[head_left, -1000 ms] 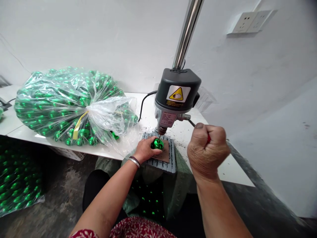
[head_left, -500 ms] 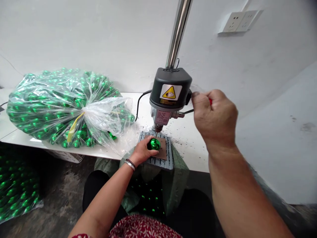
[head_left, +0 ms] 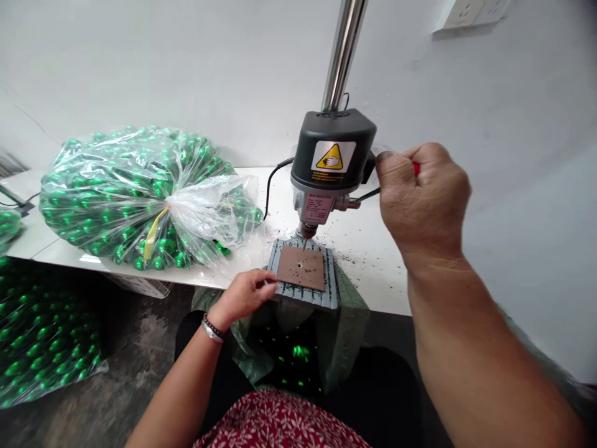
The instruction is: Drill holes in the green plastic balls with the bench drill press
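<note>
My right hand (head_left: 424, 199) is closed around the red-tipped feed lever (head_left: 416, 168) of a small bench drill press (head_left: 333, 149). Below its chuck, the drill bit (head_left: 305, 244) points down at a brown square board (head_left: 302, 269) with a small hole, lying on the grey slotted base (head_left: 330, 283). At the base's left front edge is my left hand (head_left: 249, 291), its thumb and forefinger slightly apart, with nothing visible in it. Under the base, a dark green bag (head_left: 347, 311) hangs open between my knees, with shiny green balls (head_left: 301, 353) inside.
A tied clear plastic bag (head_left: 116, 199) full of shiny green balls lies on the white table (head_left: 373, 280) to the left. Another bag of green balls (head_left: 46, 336) is on the floor at left. Dark shavings surround the base. A black cord (head_left: 269, 186) runs behind the drill.
The green ball my left hand held under the bit is gone from the board. That hand has drawn back to the base's edge. My right hand still grips the lever.
</note>
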Available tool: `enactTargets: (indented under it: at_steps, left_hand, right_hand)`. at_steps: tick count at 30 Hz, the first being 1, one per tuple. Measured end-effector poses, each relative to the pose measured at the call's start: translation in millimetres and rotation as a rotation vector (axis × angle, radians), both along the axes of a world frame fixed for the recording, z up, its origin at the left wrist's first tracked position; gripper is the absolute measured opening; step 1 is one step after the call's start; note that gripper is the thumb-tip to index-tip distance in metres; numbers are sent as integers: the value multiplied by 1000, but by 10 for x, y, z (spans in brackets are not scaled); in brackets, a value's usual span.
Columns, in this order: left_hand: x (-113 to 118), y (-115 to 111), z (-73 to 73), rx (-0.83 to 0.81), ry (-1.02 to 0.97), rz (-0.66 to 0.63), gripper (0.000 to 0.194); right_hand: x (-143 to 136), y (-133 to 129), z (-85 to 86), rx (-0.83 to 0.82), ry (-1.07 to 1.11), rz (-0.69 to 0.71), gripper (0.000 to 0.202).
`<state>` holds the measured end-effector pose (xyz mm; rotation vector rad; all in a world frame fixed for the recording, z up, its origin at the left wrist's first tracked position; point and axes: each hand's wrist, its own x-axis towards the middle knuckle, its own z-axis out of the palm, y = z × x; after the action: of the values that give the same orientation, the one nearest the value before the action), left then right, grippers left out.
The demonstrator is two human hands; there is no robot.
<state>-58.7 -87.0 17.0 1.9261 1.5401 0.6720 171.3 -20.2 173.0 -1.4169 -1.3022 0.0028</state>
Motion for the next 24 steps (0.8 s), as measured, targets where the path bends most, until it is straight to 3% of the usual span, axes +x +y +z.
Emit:
enactTargets:
  at_steps: [3,5,9,12,15,17,19,21,24]
  left_hand:
    - [-321,199,11,144,312,279,32]
    - [-514,379,26,188,498,378,37]
    - [-707,667,15,9,754,502,38]
    - [-697,735,-49,-80,822,494,44]
    - [-643,678,-110,-54,837,370,39]
    - [-616,575,-122,2,732,319,40]
    - [-598,424,-110,66,467,315,50]
    - [-573,244,-91,57,54,314,60]
    - [-484,-1,-79,-142,-634,263,70]
  right_hand:
    - [-7,-6,-8,-19,20,-15,27]
    - [-10,-14,-11,-11,18,-23,26]
    - [-9,-29,-11,0,19,-2,26]
    - [-17,-34,-9,-16,46,-6,26]
    - [-31,-37,-10,-6,59,-18,26]
    - [-39,-46,-10,-10,57,-23,26]
    - [-45,-59,-10,-28,44,-25,26]
    - [-49,-73,-11,-37,29,-25,25]
    - [-49,-78,-24,-1,20,-27,27]
